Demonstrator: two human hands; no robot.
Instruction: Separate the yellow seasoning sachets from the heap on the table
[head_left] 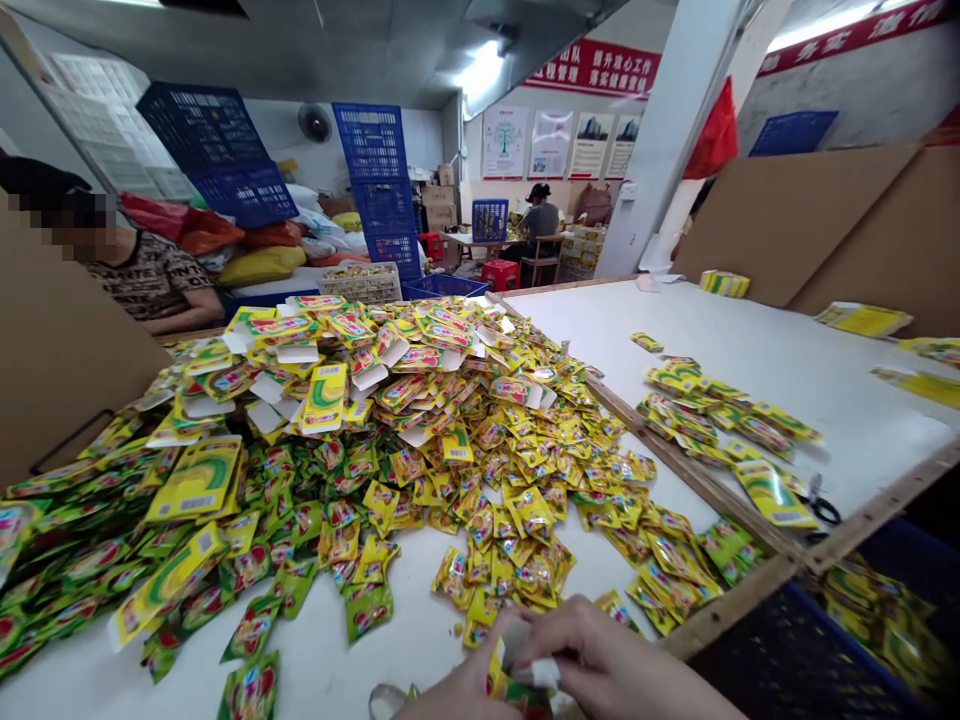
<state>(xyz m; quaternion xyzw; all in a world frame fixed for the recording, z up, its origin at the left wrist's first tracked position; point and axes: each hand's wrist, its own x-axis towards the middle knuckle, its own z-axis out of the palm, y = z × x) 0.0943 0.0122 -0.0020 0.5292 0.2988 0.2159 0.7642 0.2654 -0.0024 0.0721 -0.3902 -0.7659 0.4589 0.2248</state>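
Note:
At the bottom edge, my left hand (463,688) is closed round a small yellow carton (495,672) with white flaps. Green shows at the carton's lower end, too covered to make out fully. My right hand (607,655) pinches at the same carton, its fingertips by a white flap. Just beyond my hands spreads a heap of yellow sachets (532,510). Green sachets (300,520) lie to the left, some close to the front edge. On top of the heap rest flattened or open yellow cartons (326,398) with white flaps.
A wooden strip (675,480) divides the white table; packed yellow cartons (724,420) and scissors (821,500) lie beyond it. A blue crate (787,650) with sachets stands below right. Cardboard (67,330) rises at left, near a seated person (150,275). Another person (541,220) sits farther back.

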